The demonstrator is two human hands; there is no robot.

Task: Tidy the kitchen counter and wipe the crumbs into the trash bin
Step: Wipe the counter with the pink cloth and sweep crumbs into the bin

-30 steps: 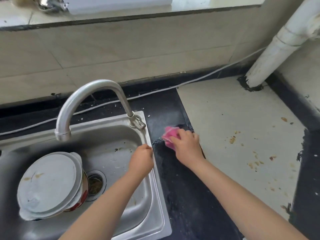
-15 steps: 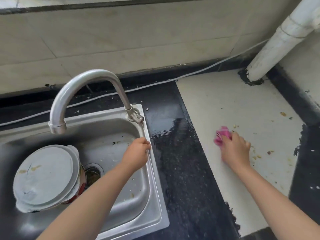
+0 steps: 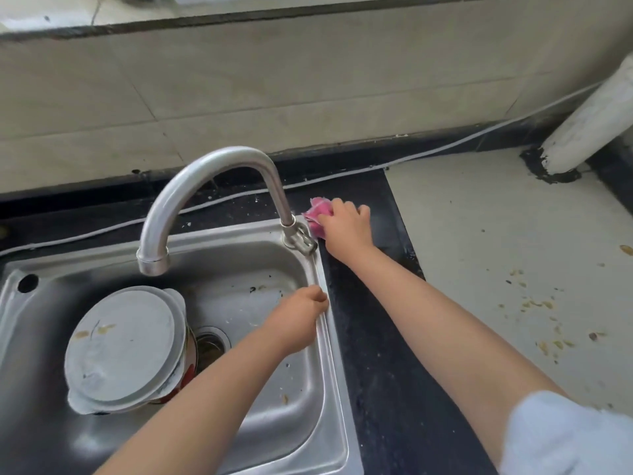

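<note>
Since half a second ago the right hand (image 3: 346, 224) has carried the pink cloth (image 3: 318, 214) off the pale panel and back across the dark strip of desk (image 3: 383, 354) to the faucet base; the left hand (image 3: 301, 320) has stayed at the sink's right rim.

Left to right:
- Steel sink (image 3: 329, 389) set in the desk, toward its left side. Inside, at the left of the basin, a lidded pot (image 3: 123, 347), grey lid on, smeared. Drain (image 3: 209, 344) just right of the pot.
- Curved faucet (image 3: 205, 186) rises from the sink's back right corner; spout hangs over the basin.
- Left hand: fingers curled over the sink's right rim, gripping it.
- Right hand: presses the cloth onto the desk, fingers bent over it, holding it. Cloth touches the faucet base, at the sink's back right corner.
- Pale panel (image 3: 479, 234) to the right; crumbs (image 3: 537, 303) scattered near its right edge, well apart from the cloth.
- White pipe (image 3: 589, 132) stands at the back right corner.
</note>
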